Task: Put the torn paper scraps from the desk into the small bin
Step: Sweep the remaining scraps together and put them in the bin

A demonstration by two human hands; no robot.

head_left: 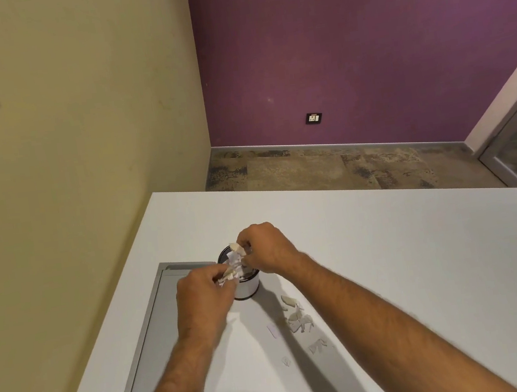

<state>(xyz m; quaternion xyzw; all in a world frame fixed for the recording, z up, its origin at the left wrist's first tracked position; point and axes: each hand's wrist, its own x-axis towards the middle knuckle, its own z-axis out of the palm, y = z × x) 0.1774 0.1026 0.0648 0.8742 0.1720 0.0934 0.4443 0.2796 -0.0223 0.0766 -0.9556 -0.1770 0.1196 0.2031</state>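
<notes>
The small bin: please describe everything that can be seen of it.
The small bin is a short white cylinder with a dark rim, standing upright on the white desk beside a grey recessed panel. Both hands, left and right, hold paper scraps over its opening. More scraps lie on the desk nearby.

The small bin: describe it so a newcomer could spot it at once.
On the white desk, look beside the grey recessed panel near the yellow wall. The small bin is the short white cylinder with a dark rim under both hands, the only upright container there.
</notes>
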